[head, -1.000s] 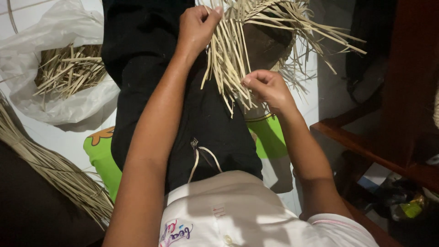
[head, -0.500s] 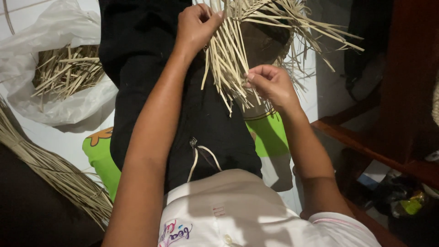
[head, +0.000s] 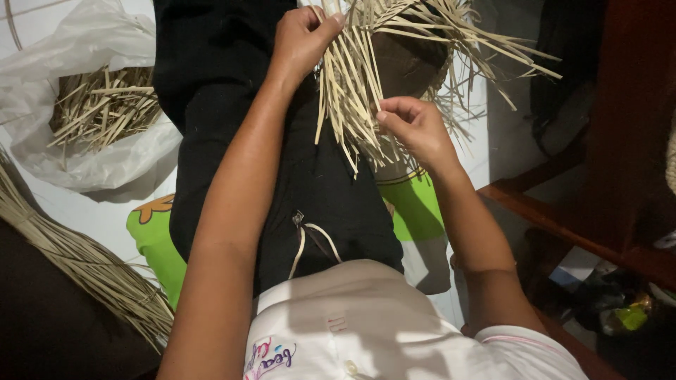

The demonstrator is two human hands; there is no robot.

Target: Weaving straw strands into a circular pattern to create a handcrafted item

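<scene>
A half-woven piece of pale straw strips (head: 366,63) lies over my lap, its loose ends fanning down and to the right. My left hand (head: 303,39) pinches the strips near the top of the weave. My right hand (head: 417,127) is lower and to the right, its fingertips closed on a single strip at the fringe's lower edge. Both forearms reach forward over my black trousers (head: 282,162).
A clear plastic bag (head: 84,162) holding cut straw pieces (head: 98,105) lies at the left. A long bundle of straw (head: 77,260) runs along the lower left. A green cushion (head: 151,239) lies under my legs. Dark wooden furniture (head: 605,176) stands at the right.
My right hand has moved slightly up along the fringe, still pinching a strip. My left hand has barely shifted at the top of the weave.
</scene>
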